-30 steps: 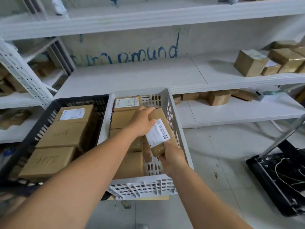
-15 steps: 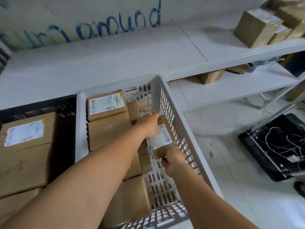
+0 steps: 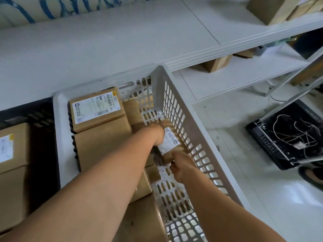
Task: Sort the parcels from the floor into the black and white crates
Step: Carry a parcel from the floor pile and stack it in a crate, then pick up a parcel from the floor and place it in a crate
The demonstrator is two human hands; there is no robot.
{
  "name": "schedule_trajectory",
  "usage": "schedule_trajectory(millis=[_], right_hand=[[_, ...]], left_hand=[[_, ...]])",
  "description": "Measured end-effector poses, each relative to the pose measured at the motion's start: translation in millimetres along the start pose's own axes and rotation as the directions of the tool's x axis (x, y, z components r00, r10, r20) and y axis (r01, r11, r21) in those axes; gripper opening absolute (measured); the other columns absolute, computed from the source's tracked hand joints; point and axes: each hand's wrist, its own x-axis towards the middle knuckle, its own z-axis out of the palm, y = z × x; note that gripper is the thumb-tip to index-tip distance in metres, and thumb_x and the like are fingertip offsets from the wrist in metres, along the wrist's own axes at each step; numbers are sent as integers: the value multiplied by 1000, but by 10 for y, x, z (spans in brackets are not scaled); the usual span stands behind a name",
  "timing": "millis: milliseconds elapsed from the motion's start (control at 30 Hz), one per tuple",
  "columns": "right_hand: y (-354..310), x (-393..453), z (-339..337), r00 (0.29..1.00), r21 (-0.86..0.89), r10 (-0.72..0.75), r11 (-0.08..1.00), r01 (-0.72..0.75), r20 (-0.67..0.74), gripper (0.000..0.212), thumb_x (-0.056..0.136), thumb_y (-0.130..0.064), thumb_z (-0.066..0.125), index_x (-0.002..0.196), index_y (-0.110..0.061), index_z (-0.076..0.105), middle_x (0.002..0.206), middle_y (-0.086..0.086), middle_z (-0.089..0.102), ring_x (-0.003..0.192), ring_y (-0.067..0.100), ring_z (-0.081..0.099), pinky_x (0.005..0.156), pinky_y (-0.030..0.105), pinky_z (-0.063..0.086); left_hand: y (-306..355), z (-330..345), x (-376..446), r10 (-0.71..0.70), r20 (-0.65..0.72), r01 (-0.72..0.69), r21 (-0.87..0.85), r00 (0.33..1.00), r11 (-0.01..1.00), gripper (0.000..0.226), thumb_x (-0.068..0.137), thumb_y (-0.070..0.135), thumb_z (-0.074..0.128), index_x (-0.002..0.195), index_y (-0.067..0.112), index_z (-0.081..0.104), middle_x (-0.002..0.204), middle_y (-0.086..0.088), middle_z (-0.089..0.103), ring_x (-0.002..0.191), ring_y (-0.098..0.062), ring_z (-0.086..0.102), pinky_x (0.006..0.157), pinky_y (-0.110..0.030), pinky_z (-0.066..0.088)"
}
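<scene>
A small brown parcel [image 3: 172, 145] with a white label is deep inside the white crate [image 3: 197, 130], against its right wall. My left hand [image 3: 155, 132] grips its far end and my right hand [image 3: 181, 165] holds its near end. Several larger brown parcels fill the crate's left side, one with a big label [image 3: 96, 107]. The black crate [image 3: 42, 117] stands directly left, with a labelled parcel [image 3: 10, 152] in it.
White shelving [image 3: 218, 48] runs behind the crates, with boxes [image 3: 218, 62] on the lower shelf and more [image 3: 272, 9] at upper right. On the tiled floor at right lies a black tray [image 3: 286, 138] holding wires.
Both hands have lowered the small parcel from above the white crate's rim down inside, along its right wall. My head has moved closer and looks further down.
</scene>
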Motion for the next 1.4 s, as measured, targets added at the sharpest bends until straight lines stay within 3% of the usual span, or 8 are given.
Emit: schedule_trajectory(millis=[200, 367, 500, 600, 733, 933, 1033, 1400], right_hand=[[-46, -347, -131, 995, 122, -79, 990, 71, 58, 37, 98, -12, 46, 134, -3, 48, 77, 0, 43, 62, 11, 39, 55, 24, 35], [-69, -846, -270, 982, 83, -170, 983, 163, 82, 39, 99, -19, 48, 136, -4, 49, 107, 8, 59, 85, 22, 55, 74, 32, 45], [45, -1165, -474, 930, 67, -347, 938, 341, 121, 37, 99, -23, 45, 135, -14, 51, 113, -1, 56, 79, 10, 47, 73, 25, 39], [165, -1438, -820, 883, 105, -460, 886, 451, 90, 30, 96, -21, 45, 120, -13, 60, 99, 3, 64, 82, 16, 55, 68, 27, 44], [389, -1717, -1486, 863, 170, -499, 860, 482, 76, 19, 97, -28, 45, 94, -17, 61, 90, 4, 62, 92, 25, 58, 83, 39, 47], [832, -1896, -2717, 857, 310, -502, 801, 511, -116, 18, 94, -26, 51, 91, -14, 63, 111, 8, 65, 116, 26, 58, 102, 42, 42], [1094, -1937, -3323, 855, 411, -483, 752, 515, -187, 16, 99, -30, 48, 92, -20, 59, 110, 0, 63, 105, 19, 60, 100, 36, 42], [1902, -2060, -4973, 850, 636, -170, 595, 491, -498, 19, 97, -32, 46, 108, -19, 55, 117, -2, 57, 110, 21, 52, 109, 41, 37]], left_hand=[[-26, -75, -190, -30, -147, -23, -347, 989, 938, 61, 94, 2, 43, 150, 7, 20, 153, -14, 29, 130, -32, 43, 101, -38, 44], [18, -48, -703, -310, -348, -174, -864, 885, 473, 42, 101, 20, 39, 142, 13, 37, 143, -7, 47, 123, -25, 50, 100, -35, 43], [221, 64, -1224, -401, -425, -356, -904, 812, 236, 34, 100, 28, 41, 131, 16, 51, 131, 2, 54, 118, -17, 52, 93, -28, 40], [556, 141, -1647, -387, -486, -472, -871, 783, 139, 25, 99, 34, 41, 115, 20, 55, 120, -1, 61, 110, -17, 58, 98, -38, 46], [1182, 290, -2179, -323, -533, -545, -836, 782, 60, 21, 99, 36, 41, 100, 22, 57, 108, 1, 64, 106, -15, 61, 100, -40, 45], [2276, 607, -2663, -185, -522, -533, -846, 833, -13, 17, 98, 32, 45, 99, 21, 58, 104, 3, 63, 104, -15, 61, 95, -34, 47], [2819, 735, -2830, -76, -530, -533, -846, 844, -24, 16, 99, 29, 43, 91, 24, 56, 99, 4, 62, 98, -14, 61, 86, -30, 46], [4593, 1149, -3052, 412, -376, -456, -883, 830, 114, 19, 101, 30, 38, 108, 19, 53, 107, 3, 61, 100, -15, 61, 82, -28, 44]])
